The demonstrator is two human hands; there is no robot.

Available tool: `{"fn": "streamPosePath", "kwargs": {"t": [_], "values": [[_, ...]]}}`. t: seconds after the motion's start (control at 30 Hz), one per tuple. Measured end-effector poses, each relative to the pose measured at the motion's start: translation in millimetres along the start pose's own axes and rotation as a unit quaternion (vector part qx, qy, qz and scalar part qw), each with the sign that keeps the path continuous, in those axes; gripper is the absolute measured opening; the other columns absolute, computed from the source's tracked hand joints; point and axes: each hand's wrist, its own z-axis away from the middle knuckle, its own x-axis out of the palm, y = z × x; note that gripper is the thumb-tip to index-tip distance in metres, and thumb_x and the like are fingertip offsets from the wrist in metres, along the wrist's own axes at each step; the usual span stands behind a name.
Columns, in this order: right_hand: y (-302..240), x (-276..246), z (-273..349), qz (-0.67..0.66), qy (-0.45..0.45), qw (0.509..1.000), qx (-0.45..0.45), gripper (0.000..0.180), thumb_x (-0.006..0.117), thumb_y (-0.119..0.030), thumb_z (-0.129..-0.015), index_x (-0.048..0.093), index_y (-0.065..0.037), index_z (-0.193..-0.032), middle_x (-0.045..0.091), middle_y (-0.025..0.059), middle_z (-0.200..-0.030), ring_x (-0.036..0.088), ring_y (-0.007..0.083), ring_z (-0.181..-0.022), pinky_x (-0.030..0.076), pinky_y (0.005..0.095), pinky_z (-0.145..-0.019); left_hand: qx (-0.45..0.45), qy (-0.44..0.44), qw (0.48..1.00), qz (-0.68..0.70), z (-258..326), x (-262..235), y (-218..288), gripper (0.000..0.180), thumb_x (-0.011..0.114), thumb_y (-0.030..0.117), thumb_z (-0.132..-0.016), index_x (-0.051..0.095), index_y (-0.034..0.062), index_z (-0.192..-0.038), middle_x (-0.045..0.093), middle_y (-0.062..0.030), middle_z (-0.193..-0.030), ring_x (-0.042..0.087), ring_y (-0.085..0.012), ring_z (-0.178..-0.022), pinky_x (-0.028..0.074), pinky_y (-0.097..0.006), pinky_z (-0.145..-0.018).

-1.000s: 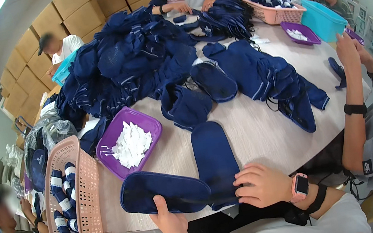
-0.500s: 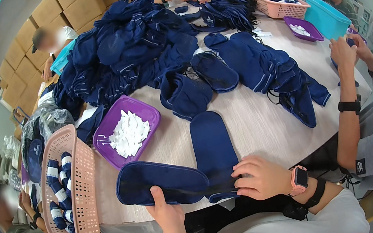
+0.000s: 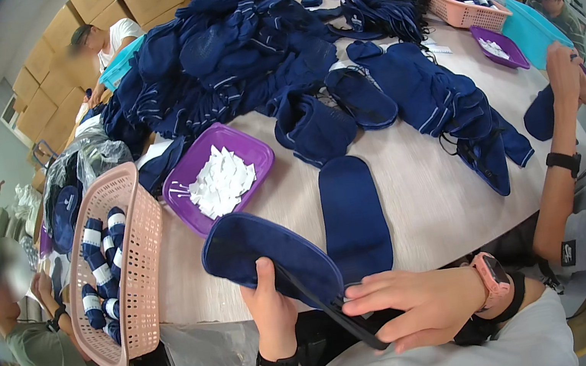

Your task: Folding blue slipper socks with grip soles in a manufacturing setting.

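Note:
My left hand [image 3: 270,303] grips a navy fabric slipper [image 3: 261,246], thumb on its upper face, held tilted above the table's near edge. A black strap [image 3: 329,305] runs along the slipper and past its near end. At that end my right hand [image 3: 422,305] has its fingers around the strap; the thumb is hidden. A second navy slipper piece [image 3: 354,211] lies flat on the table just beyond my hands. A purple tray [image 3: 175,195] with many small white slips [image 3: 223,181] stands beyond my left hand.
A pink basket [image 3: 141,286] of rolled navy bundles [image 3: 99,262] stands at the left. A big navy heap [image 3: 211,65] covers the far table; more slippers [image 3: 443,107] lie at the right. Co-workers sit around, one with forearms [image 3: 554,147] close at my right.
The slipper in my left hand has tilted, its near end coming toward me off the flat piece. My right hand has moved nearer with the strap. The view has shifted slightly.

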Motion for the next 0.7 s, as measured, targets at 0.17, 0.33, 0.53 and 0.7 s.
{"fn": "streamPosePath", "kwargs": {"t": [0.17,0.33,0.53,0.7], "values": [[-3,11,-34,-0.057,-0.045,0.995,-0.07,0.025,0.06,-0.01,-0.075,0.057,-0.001,-0.099,0.032,0.024,-0.13,0.025,0.0369,-0.127,0.022,0.052,-0.102,-0.06,-0.079,0.994,-0.055,4,4,10,0.032,0.054,0.01,-0.085,0.046,-0.0007,-0.114,0.056,-0.0067,-0.105,0.055,-0.0159,-0.093,0.043,-0.029,-0.083],[2,25,-46,-0.075,-0.077,0.98,-0.167,0.012,0.053,-0.004,-0.077,0.058,-0.001,-0.087,0.051,0.0142,-0.111,0.044,0.031,-0.112,0.027,0.0517,-0.099,-0.086,-0.101,0.989,-0.064,1,4,4,0.032,0.056,0.011,-0.084,0.048,-0.0021,-0.112,0.057,-0.0083,-0.102,0.056,-0.016,-0.09,0.045,-0.029,-0.08],[-2,29,-56,-0.111,-0.066,0.974,-0.185,0.006,0.052,-0.007,-0.082,0.056,-0.002,-0.081,0.053,0.0067,-0.08,0.053,0.0223,-0.071,0.044,0.0385,-0.079,-0.136,-0.098,0.985,-0.047,-4,5,8,0.027,0.054,0.01,-0.084,0.05,-0.0028,-0.108,0.059,-0.0092,-0.097,0.058,-0.0162,-0.084,0.048,-0.029,-0.075],[6,33,-68,-0.001,-0.093,0.991,-0.095,0.007,0.055,-0.014,-0.082,0.055,-0.007,-0.082,0.046,0.0029,-0.067,0.047,0.0196,-0.062,0.038,0.0321,-0.058,-0.103,-0.048,0.993,-0.016,0,-2,16,0.025,0.054,0.01,-0.085,0.053,-0.0031,-0.106,0.059,-0.0069,-0.097,0.057,-0.0143,-0.085,0.046,-0.028,-0.077]]}}
